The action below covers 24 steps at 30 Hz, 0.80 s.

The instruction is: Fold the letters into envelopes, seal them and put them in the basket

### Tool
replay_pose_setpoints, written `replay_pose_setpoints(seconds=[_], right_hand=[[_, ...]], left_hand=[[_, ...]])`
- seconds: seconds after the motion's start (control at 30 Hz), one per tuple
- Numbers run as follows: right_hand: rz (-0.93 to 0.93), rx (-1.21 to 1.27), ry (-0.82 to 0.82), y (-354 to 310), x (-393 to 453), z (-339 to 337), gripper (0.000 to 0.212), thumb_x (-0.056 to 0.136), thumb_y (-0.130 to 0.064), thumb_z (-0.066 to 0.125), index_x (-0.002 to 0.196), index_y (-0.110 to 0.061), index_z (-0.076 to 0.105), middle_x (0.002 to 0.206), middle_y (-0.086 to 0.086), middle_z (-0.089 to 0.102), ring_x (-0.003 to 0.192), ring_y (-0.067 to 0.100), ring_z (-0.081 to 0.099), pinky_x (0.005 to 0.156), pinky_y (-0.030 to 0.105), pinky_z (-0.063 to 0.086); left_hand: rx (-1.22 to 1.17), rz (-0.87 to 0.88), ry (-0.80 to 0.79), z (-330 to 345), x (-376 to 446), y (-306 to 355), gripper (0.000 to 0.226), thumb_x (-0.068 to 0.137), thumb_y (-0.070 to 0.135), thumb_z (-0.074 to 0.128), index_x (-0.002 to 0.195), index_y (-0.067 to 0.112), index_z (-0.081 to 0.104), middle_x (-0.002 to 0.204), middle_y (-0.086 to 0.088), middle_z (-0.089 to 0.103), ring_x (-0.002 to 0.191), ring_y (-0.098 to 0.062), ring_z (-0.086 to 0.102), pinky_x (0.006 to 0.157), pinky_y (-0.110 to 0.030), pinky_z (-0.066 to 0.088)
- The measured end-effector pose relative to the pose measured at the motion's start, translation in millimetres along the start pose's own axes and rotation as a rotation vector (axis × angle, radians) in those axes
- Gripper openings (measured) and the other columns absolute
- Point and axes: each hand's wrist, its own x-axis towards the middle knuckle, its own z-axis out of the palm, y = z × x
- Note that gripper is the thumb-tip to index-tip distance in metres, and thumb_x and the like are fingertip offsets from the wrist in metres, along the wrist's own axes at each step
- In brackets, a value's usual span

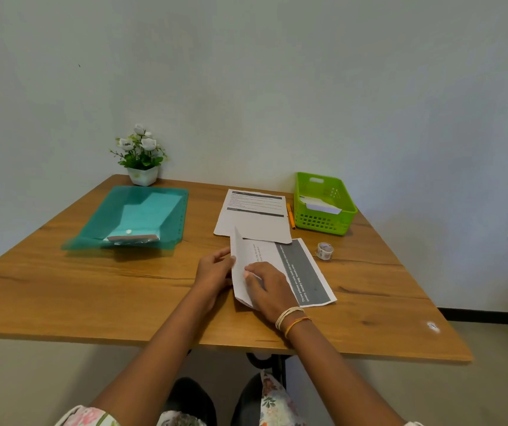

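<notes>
Near the lower middle of the frame, your left hand (214,272) pinches the raised left edge of the letter (280,269) and lifts this flap up, while your right hand (269,290) lies flat, with fingers spread, pressing the sheet down on the counter (123,290). The letter is one thin sheet, so I judge it very light and soft; it will bend wherever you push and can slide on the smooth wood. Take it at the edge with the fingertips, not in the middle, and keep the other palm on it when you make the crease. A sharp pull may tear it or give a crooked fold.

Just above the hands, a second printed sheet (254,215) waits, partly touching the first one. To its right lies an orange pen (290,216), then the green basket (323,204), with something white and flat already inside. A tape roll (325,250) stands near the letter's right end. On the left of the frame a green folder (132,216) lies open, and a small flower pot (142,158) stands behind it.
</notes>
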Motion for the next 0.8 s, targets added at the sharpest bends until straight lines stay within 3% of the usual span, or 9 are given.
replay_pose_setpoints(seconds=[0.17, 0.27, 0.37, 0.43, 0.57, 0.63, 0.7, 0.8], right_hand=[[-0.111, -0.149, -0.109, -2.0, -16.1, -1.7, 0.074, 0.079, -0.067, 0.050, 0.141, -0.028, 0.036, 0.140, -0.006, 0.045, 0.122, 0.013, 0.046, 0.102, 0.027, 0.041], [-0.161, -0.198, -0.105, -3.2, -17.6, -1.9, 0.073, 0.081, -0.053, 0.057, 0.144, -0.027, 0.029, 0.141, -0.003, 0.044, 0.123, 0.015, 0.047, 0.101, 0.028, 0.042], [-0.113, -0.052, -0.019, -5.1, -13.4, -1.9, 0.057, 0.085, -0.026, 0.056, 0.138, -0.027, 0.035, 0.136, 0.001, 0.051, 0.118, 0.015, 0.052, 0.098, 0.031, 0.048], [-0.045, 0.058, 0.041, -6.9, -12.6, -2.2, 0.055, 0.084, -0.015, 0.055, 0.133, -0.031, 0.037, 0.131, 0.001, 0.052, 0.110, 0.013, 0.051, 0.089, 0.030, 0.052], [0.068, 0.249, 0.067, -12.9, -13.5, -4.4, 0.052, 0.084, -0.012, 0.059, 0.123, -0.038, 0.036, 0.116, -0.005, 0.049, 0.096, 0.008, 0.051, 0.080, 0.029, 0.055], [0.102, 0.273, 0.092, -14.5, -12.4, -8.9, 0.045, 0.087, -0.014, 0.059, 0.124, -0.034, 0.041, 0.111, -0.004, 0.053, 0.088, 0.007, 0.054, 0.077, 0.023, 0.054], [0.162, 0.238, 0.122, -11.8, -9.9, -14.4, 0.042, 0.090, -0.018, 0.057, 0.130, -0.027, 0.046, 0.120, 0.000, 0.056, 0.096, 0.008, 0.053, 0.080, 0.022, 0.051], [0.284, 0.117, 0.132, -1.1, -6.0, -22.7, 0.040, 0.090, -0.019, 0.055, 0.130, -0.022, 0.052, 0.126, 0.002, 0.058, 0.108, 0.017, 0.056, 0.085, 0.027, 0.052]], left_hand=[[0.004, 0.037, 0.073, -5.2, 10.1, -6.9, 0.036, 0.094, 0.013, 0.057, 0.130, 0.017, 0.055, 0.119, -0.011, 0.063, 0.097, -0.027, 0.066, 0.072, -0.036, 0.059], [-0.091, 0.067, 0.040, -5.2, 6.7, -5.1, 0.033, 0.098, 0.013, 0.052, 0.130, 0.015, 0.053, 0.106, -0.011, 0.068, 0.090, -0.022, 0.069, 0.064, -0.028, 0.058], [-0.084, 0.150, -0.026, -6.5, 5.5, -6.4, 0.031, 0.101, 0.012, 0.043, 0.130, 0.016, 0.053, 0.107, -0.008, 0.070, 0.095, -0.019, 0.070, 0.075, -0.030, 0.059], [0.038, 0.238, -0.045, -5.1, 4.7, -10.6, 0.030, 0.100, 0.015, 0.047, 0.127, 0.023, 0.057, 0.119, -0.004, 0.067, 0.106, -0.017, 0.064, 0.084, -0.034, 0.057], [0.469, 0.448, -0.030, 4.0, 0.6, -22.7, 0.034, 0.100, 0.024, 0.048, 0.133, 0.022, 0.056, 0.137, 0.002, 0.053, 0.117, -0.006, 0.048, 0.077, -0.007, 0.046], [0.638, 0.518, -0.059, 8.5, -0.7, -27.2, 0.038, 0.100, 0.026, 0.046, 0.137, 0.021, 0.052, 0.141, 0.002, 0.051, 0.123, -0.009, 0.048, 0.089, -0.013, 0.043], [0.788, 0.532, -0.082, 10.9, -1.5, -30.5, 0.039, 0.101, 0.029, 0.044, 0.139, 0.022, 0.049, 0.144, 0.000, 0.049, 0.129, -0.014, 0.046, 0.101, -0.027, 0.041], [1.016, 0.503, -0.076, 12.9, -2.0, -33.5, 0.040, 0.101, 0.033, 0.043, 0.140, 0.025, 0.048, 0.149, 0.002, 0.043, 0.136, -0.015, 0.039, 0.111, -0.035, 0.034]])
